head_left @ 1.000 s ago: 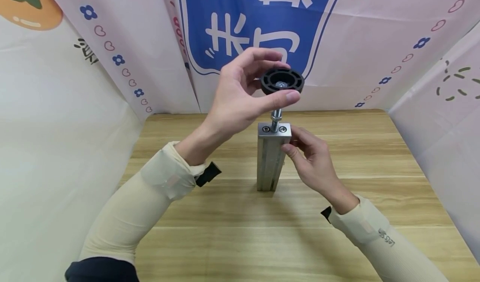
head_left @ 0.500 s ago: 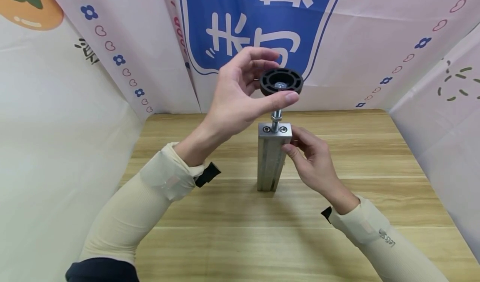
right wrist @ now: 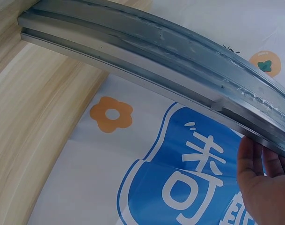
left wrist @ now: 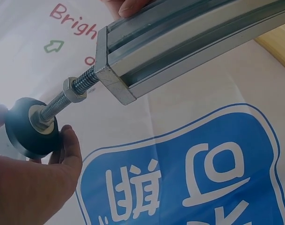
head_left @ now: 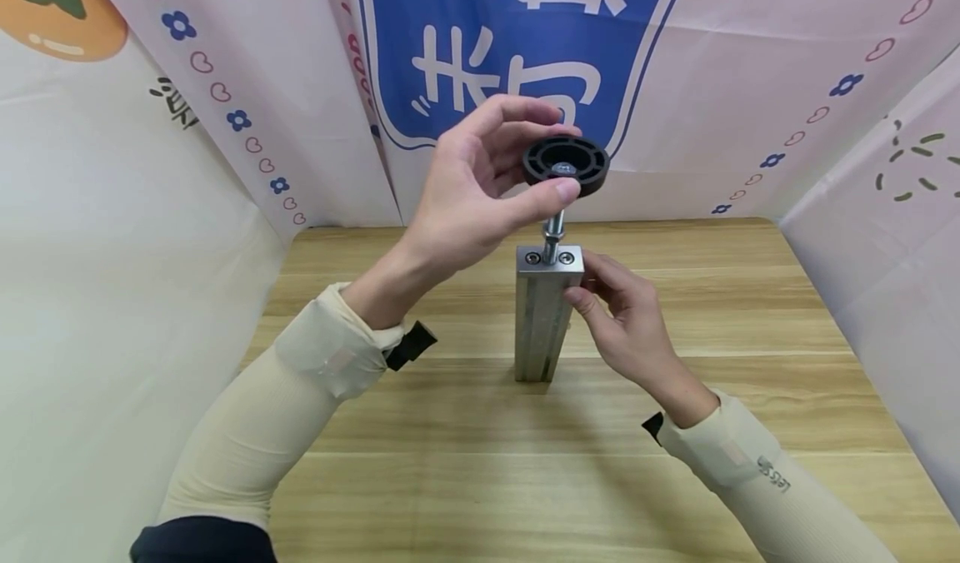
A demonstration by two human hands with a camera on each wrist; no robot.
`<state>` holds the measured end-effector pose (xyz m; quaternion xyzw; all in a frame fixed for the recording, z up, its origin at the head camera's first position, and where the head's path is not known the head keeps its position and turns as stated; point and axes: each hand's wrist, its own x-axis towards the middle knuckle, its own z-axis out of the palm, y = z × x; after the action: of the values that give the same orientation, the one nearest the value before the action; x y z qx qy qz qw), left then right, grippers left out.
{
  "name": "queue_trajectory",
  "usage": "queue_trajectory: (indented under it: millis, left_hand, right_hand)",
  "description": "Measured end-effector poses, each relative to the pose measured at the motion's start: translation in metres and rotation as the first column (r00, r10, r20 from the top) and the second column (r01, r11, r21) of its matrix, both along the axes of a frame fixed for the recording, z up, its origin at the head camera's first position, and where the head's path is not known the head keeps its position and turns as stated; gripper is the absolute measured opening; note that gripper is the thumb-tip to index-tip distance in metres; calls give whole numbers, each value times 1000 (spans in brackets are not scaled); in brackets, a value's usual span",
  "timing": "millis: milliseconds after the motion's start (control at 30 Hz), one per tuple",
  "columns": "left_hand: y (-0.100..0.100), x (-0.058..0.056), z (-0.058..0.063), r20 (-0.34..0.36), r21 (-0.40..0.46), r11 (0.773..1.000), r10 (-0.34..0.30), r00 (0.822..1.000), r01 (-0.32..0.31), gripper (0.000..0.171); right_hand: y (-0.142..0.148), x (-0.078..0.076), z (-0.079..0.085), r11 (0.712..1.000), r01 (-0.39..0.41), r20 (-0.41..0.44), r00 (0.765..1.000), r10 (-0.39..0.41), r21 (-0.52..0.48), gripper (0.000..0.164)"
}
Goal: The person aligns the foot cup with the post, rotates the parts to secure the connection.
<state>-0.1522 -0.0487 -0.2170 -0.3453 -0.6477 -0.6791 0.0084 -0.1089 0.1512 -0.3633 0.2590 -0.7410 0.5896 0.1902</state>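
A silver aluminium profile (head_left: 535,326) stands upright on the table, with a metal end plate (head_left: 525,251) on top held by two screws. From that plate rises a threaded stud (left wrist: 55,105) carrying a hex nut (left wrist: 74,89), a length of thread showing on both sides of the nut. Topping the stud is a round black levelling foot (head_left: 596,178). My left hand (head_left: 468,192) pinches the foot's rim, thumb on the near side and fingers behind. My right hand (head_left: 633,321) grips the profile's right side just below the plate; its fingertips are partly hidden behind the profile.
The wood-grain table (head_left: 420,480) lies under everything. A white printed cloth (head_left: 720,122) with a blue sign pattern hangs close behind the table, and white cloth also walls in the left and right sides.
My left thumb has slid a little to the left along the foot's near rim, and the left wrist has shifted slightly left. The right hand and the profile hold still.
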Motion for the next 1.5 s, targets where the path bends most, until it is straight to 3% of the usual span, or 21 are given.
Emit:
queue_trajectory:
  millis: [333,700,900,1133,1500]
  left_hand:
    - [-2,0,-2,8,-10,999,-50,999,50,50]
    - [6,0,0,-33,-56,997,42,999,-43,61]
    - [8,0,0,-42,-52,997,56,998,-58,67]
    - [8,2,1,-39,-70,994,83,996,-86,63]
    - [3,2,0,-38,-49,996,68,997,-70,53]
  right_hand:
    - [-1,0,0,1000,-3,3,1000,3,11,45]
    - [-1,1,0,1000,4,10,1000,-4,11,46]
    - [-1,1,0,1000,7,12,1000,-7,14,46]
    - [-1,2,0,1000,8,14,1000,-9,18,45]
    - [-1,2,0,1000,1,-7,1000,-1,4,46]
